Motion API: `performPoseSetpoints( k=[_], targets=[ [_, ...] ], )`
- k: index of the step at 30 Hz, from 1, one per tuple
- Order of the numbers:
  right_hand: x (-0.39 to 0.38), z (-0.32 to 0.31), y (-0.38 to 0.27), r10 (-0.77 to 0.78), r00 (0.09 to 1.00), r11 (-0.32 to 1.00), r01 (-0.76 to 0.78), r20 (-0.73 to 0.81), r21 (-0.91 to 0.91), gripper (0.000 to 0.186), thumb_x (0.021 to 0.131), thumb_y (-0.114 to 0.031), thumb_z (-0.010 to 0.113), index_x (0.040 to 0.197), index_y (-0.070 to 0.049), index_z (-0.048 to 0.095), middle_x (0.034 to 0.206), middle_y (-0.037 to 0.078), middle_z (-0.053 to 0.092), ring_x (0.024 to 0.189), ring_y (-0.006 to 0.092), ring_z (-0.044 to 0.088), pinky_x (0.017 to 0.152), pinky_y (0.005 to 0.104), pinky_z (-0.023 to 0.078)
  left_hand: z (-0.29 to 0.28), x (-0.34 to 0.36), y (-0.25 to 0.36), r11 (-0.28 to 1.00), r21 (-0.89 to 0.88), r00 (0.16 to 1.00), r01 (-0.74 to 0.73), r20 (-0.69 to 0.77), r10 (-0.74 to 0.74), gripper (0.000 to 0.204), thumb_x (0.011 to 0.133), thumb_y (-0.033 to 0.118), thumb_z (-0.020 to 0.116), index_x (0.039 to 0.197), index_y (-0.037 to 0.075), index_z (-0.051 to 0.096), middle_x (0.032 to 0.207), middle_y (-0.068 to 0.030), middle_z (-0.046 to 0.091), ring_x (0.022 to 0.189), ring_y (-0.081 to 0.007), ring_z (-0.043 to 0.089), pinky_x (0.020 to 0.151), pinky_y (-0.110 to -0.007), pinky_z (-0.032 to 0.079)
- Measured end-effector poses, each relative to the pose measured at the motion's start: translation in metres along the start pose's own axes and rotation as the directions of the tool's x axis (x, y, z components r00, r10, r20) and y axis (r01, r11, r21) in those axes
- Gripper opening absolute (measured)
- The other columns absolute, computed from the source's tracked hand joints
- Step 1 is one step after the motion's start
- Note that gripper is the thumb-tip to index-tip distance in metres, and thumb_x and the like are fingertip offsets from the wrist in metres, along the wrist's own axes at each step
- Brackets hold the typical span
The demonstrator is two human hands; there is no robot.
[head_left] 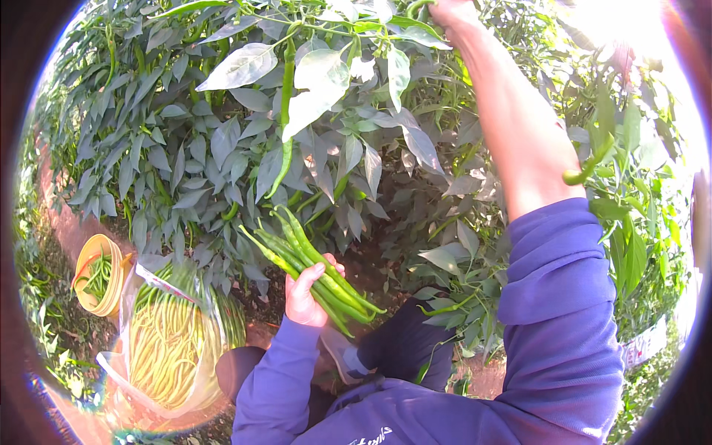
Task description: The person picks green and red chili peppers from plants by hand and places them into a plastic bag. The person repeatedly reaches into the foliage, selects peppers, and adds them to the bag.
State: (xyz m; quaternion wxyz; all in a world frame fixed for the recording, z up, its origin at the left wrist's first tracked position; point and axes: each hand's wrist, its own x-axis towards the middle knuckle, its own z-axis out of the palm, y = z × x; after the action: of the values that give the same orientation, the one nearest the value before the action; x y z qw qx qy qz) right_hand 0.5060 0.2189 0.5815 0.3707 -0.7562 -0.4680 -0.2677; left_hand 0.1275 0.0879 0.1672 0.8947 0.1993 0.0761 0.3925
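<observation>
My left hand (304,299) is closed around a bunch of long green chili peppers (300,248), its thumb lying across them. The peppers slant across the palm, some tips pointing up to the left. My right arm stretches up to the top edge, where only part of my right hand (454,13) shows; its fingers are mostly cut off. Beside that hand is a leafy pepper branch (334,30), close to the camera. A long green chili pepper (286,96) hangs from it, above the bunch in my left hand.
Dense pepper plants (178,141) fill the far side, and more foliage (638,245) stands at the right. A clear plastic bag (115,365) full of long yellow-green pods sits at lower left. Behind it is a yellow bucket (113,278) with some green peppers inside.
</observation>
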Motion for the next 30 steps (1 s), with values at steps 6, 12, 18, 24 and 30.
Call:
performPoseSetpoints(
  k=[6, 12, 18, 24, 30],
  targets=[
    [0.076, -0.089, -0.068, 0.048, 0.994, 0.514, 0.057, -0.094, 0.856, 0.016, 0.095, -0.016, 0.060, 0.096, -0.006, 0.073, 0.082, 0.007, 0.066, 0.070, 0.0180, 0.059, 0.061, 0.0349, 0.051, -0.003, 0.004, 0.001, 1.000, 0.004, 1.000, 0.023, -0.013, -0.023, 0.030, 0.088, 0.009, 0.069, 0.116, 0.010, 0.057, 0.105, -0.0112, 0.065, 0.096, -0.0279, 0.066, 0.087, -0.043, 0.056],
    [-0.020, -0.166, -0.106, -0.118, 0.910, 0.684, 0.365, -0.398, 0.632, 0.019, 0.094, -0.019, 0.066, 0.100, -0.003, 0.073, 0.083, 0.007, 0.068, 0.069, 0.0148, 0.057, 0.062, 0.0319, 0.047, 0.001, 0.002, -0.003, 0.999, -0.006, 0.998, -0.047, -0.049, 0.047, 0.027, 0.088, 0.008, 0.067, 0.112, 0.000, 0.058, 0.103, -0.0132, 0.066, 0.094, -0.0279, 0.068, 0.087, -0.042, 0.057],
    [-0.217, -0.152, -0.126, -0.044, 0.977, 0.741, 0.172, -0.208, 0.649, 0.021, 0.093, -0.022, 0.071, 0.102, -0.003, 0.074, 0.076, 0.003, 0.067, 0.058, 0.0088, 0.049, 0.052, 0.0259, 0.035, 0.003, 0.000, 0.011, 0.996, -0.031, 0.996, -0.083, -0.018, 0.082, 0.039, 0.088, 0.008, 0.071, 0.122, 0.006, 0.053, 0.105, -0.0126, 0.064, 0.095, -0.0287, 0.068, 0.086, -0.042, 0.057],
    [-0.360, -0.057, -0.117, 0.021, 0.797, 0.565, -0.507, 0.603, 0.651, 0.024, 0.094, -0.028, 0.075, 0.096, -0.004, 0.076, 0.073, 0.000, 0.069, 0.051, 0.0016, 0.045, 0.046, 0.0223, 0.032, 0.005, -0.024, 0.020, 0.994, 0.106, 0.994, -0.019, 0.109, 0.007, 0.026, 0.092, 0.014, 0.070, 0.115, 0.005, 0.062, 0.101, -0.0102, 0.067, 0.098, -0.0281, 0.068, 0.093, -0.046, 0.057],
    [-0.451, 0.002, -0.072, 0.073, 0.638, 0.392, -0.725, 0.767, 0.566, 0.025, 0.096, -0.024, 0.074, 0.095, 0.001, 0.074, 0.075, 0.000, 0.068, 0.059, 0.0044, 0.053, 0.051, 0.0225, 0.039, -0.006, -0.062, -0.018, 0.932, -0.074, 0.925, 0.355, 0.175, -0.338, 0.043, 0.096, 0.013, 0.063, 0.136, -0.001, 0.054, 0.122, -0.0187, 0.067, 0.114, -0.0382, 0.067, 0.100, -0.051, 0.056]
  ],
)
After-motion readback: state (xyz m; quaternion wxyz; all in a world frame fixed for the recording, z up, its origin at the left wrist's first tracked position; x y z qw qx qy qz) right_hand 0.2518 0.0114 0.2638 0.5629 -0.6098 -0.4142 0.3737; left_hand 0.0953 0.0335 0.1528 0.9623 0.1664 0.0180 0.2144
